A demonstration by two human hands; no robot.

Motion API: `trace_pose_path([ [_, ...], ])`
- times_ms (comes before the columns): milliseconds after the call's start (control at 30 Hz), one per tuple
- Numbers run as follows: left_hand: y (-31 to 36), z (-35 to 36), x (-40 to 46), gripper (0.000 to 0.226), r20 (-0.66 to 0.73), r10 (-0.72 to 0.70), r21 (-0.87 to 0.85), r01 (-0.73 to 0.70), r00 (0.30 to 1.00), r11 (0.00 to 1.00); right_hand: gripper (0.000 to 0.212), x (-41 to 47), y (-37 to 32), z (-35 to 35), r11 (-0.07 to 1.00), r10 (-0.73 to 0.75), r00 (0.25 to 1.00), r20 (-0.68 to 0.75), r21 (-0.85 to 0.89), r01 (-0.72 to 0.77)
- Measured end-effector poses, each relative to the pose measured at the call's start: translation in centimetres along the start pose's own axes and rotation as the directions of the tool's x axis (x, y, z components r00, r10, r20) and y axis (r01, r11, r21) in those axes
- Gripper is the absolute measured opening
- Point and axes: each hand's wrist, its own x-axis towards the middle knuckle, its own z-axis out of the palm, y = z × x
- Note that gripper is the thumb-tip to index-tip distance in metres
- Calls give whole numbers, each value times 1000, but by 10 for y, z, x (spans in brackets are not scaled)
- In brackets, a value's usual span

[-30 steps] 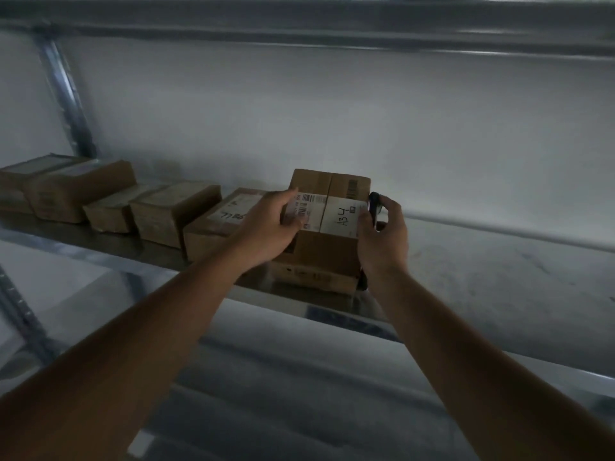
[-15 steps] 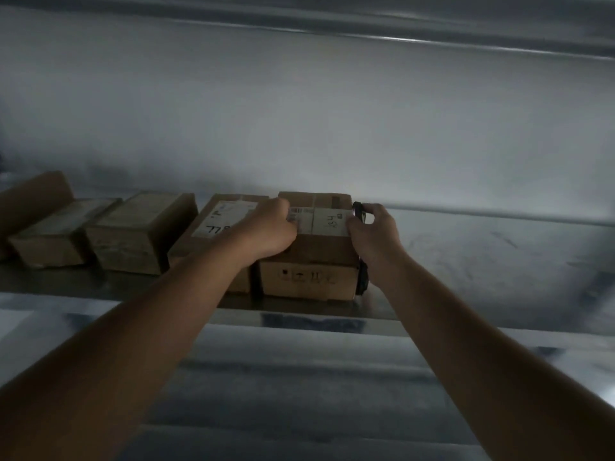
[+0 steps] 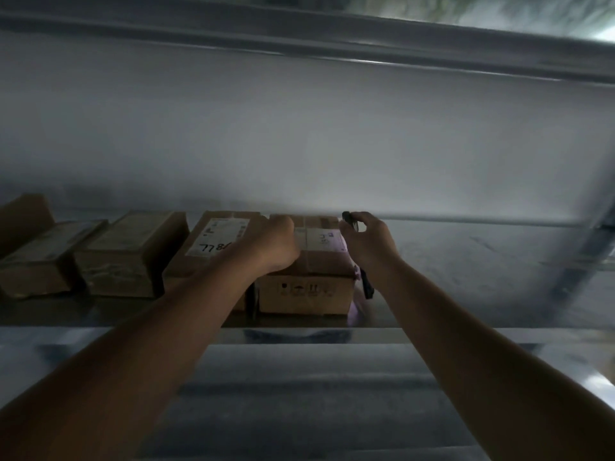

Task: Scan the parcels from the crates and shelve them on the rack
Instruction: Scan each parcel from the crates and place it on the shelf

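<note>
In the head view the box [image 3: 304,261], tilted on the shelf edge a second ago, now sits flat on the rack shelf [image 3: 466,261], touching the labelled box [image 3: 213,247] on its left. The left hand [image 3: 276,242] curls over its top; the right hand [image 3: 366,241] grips a dark scanner [image 3: 349,217] just beside it. This box looks shelved.

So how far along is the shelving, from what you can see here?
Several parcels already sit in a row on the rack shelf, among them one with a handwritten number. In hand: the newest parcel, at the row's right end, with the left hand on its top and the right hand beside it gripping a dark scanner. The crates are out of view, so what remains is unknown.
</note>
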Motion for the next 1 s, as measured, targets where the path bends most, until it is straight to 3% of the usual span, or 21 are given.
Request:
trace_pose_path([
  [167, 7, -6, -1, 20, -127, 153, 62, -146, 980, 987, 34, -6, -8, -17, 993, -55, 998, -7, -102, 54],
  [333, 18, 0, -4, 44, -168, 392, 132, -373, 905, 918, 36, -31, -11, -40, 942, -156, 986, -58, -308, 131],
  [600, 76, 29, -26, 60, -6, 598, 175, -588, 801, 790, 38, -87, 16, -104, 816, -137, 968, -208, -578, -9],
  [1000, 235, 123, -125, 59, 214, 748, 147, -778, 628, 611, 38, -211, 97, -280, 697, -82, 902, -424, -671, -252],
])
